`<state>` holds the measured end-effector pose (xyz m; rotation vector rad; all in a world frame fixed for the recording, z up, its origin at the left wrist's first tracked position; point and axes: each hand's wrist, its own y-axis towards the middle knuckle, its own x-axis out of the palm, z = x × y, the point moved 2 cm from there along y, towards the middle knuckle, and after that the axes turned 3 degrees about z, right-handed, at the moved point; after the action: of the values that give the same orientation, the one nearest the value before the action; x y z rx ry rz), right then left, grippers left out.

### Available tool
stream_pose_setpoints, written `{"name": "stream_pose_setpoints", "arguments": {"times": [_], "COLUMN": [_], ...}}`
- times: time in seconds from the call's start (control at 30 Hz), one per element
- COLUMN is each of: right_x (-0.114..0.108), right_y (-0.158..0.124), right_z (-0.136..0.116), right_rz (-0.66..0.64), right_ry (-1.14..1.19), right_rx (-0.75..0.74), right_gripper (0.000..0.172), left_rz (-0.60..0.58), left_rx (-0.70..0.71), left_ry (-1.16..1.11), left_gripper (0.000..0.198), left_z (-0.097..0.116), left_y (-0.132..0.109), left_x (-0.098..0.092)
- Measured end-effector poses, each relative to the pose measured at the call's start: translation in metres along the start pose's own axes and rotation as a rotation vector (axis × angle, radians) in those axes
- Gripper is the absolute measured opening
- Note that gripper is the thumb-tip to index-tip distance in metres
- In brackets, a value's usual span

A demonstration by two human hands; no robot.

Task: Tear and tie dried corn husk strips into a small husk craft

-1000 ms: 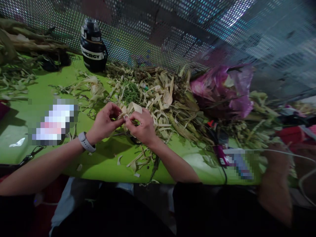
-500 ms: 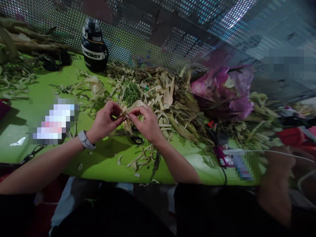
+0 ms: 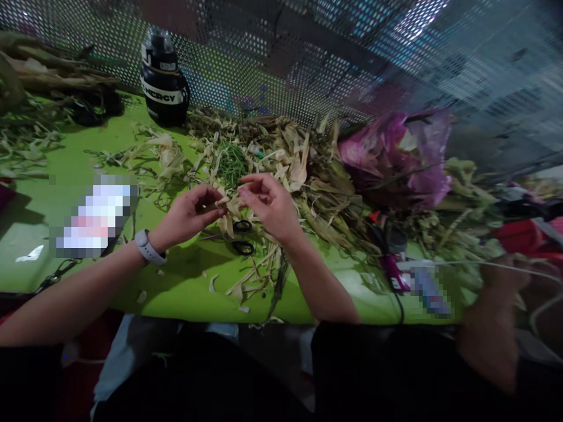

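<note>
My left hand (image 3: 191,214), with a pale band on its wrist, pinches a piece of pale dry corn husk (image 3: 229,210) between thumb and fingers. At the other side of this piece, my right hand (image 3: 275,208) has its thumb and forefinger close together on a loose edge of husk. Its other fingers are bent. Below the hands lie scissors with black handles (image 3: 243,247), their blades partly hidden. Just behind is a tangle of thin green strands (image 3: 233,161), in front of a heap of dry husks (image 3: 290,152).
A black bottle (image 3: 163,85) stands at the back beside a perforated metal panel (image 3: 272,47). On the green table (image 3: 176,293) lies a blurred-out phone (image 3: 97,217) at left. A pink plastic bag (image 3: 396,152) sits right; another person's hand (image 3: 501,275) is at far right.
My right hand has drawn slightly away to the right, and its fingers have loosened. More of the scissors' handles shows between the hands. My left hand keeps its pinch on the husk.
</note>
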<state>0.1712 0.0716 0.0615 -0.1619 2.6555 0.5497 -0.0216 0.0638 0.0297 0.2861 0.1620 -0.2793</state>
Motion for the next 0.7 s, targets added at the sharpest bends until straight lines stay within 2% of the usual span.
{"name": "stream_pose_setpoints", "arguments": {"times": [0.1, 0.17, 0.23, 0.33, 0.37, 0.43, 0.5, 0.6, 0.7], "right_x": [-0.015, -0.018, -0.014, 0.002, 0.006, 0.011, 0.012, 0.011, 0.013], "right_y": [0.007, 0.008, 0.008, 0.005, 0.004, 0.003, 0.003, 0.004, 0.003], "right_z": [0.008, 0.008, 0.006, 0.003, 0.003, 0.005, 0.007, 0.005, 0.001], "right_rz": [0.058, 0.128, 0.126, -0.090, -0.168, -0.240, -0.219, -0.109, -0.043], "right_ry": [0.109, 0.076, -0.053, -0.227, -0.240, -0.222, -0.197, -0.172, -0.130], "right_rx": [0.082, 0.045, -0.028, -0.074, -0.062, -0.026, -0.013, -0.067, -0.151], "right_gripper": [0.034, 0.032, 0.027, 0.021, 0.019, 0.016, 0.014, 0.013, 0.013], "left_rz": [-0.098, -0.188, -0.250, -0.233, -0.213, -0.186, -0.179, -0.168, -0.244], "left_rx": [-0.041, -0.028, 0.007, 0.052, 0.055, 0.043, 0.004, -0.121, -0.265], "left_ry": [-0.090, -0.060, -0.026, 0.033, 0.064, 0.091, 0.048, -0.092, -0.216], "left_gripper": [0.024, 0.022, 0.023, 0.030, 0.031, 0.031, 0.032, 0.034, 0.032], "left_z": [0.002, 0.005, 0.007, 0.006, 0.005, 0.003, 0.002, 0.001, -0.002], "left_y": [0.000, -0.001, -0.001, -0.002, -0.001, -0.001, 0.000, 0.002, 0.004], "left_x": [0.000, 0.001, 0.003, 0.003, 0.003, 0.003, 0.003, 0.001, 0.000]}}
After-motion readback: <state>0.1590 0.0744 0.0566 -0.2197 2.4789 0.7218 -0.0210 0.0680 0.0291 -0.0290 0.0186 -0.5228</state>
